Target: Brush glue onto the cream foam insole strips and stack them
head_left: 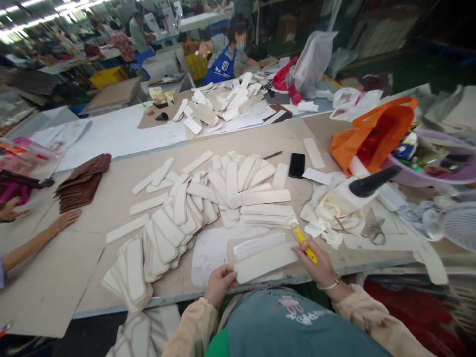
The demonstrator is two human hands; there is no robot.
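No whole word can be read. On the near teal apron (267, 329), pale letters are printed, perhaps "PA". On the far blue apron (220, 70), a white emblem is set above lettering too small to be deciphered.

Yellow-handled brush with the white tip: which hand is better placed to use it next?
Probably your right hand: it grips the brush, while your left hand holds one end of the long off-white strip.

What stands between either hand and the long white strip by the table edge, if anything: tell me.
Nothing visible: the left hand grips the long white strip by its left end, and the right hand, holding the yellow-handled brush, is at its right end. The stacked strips lie beyond, not between.
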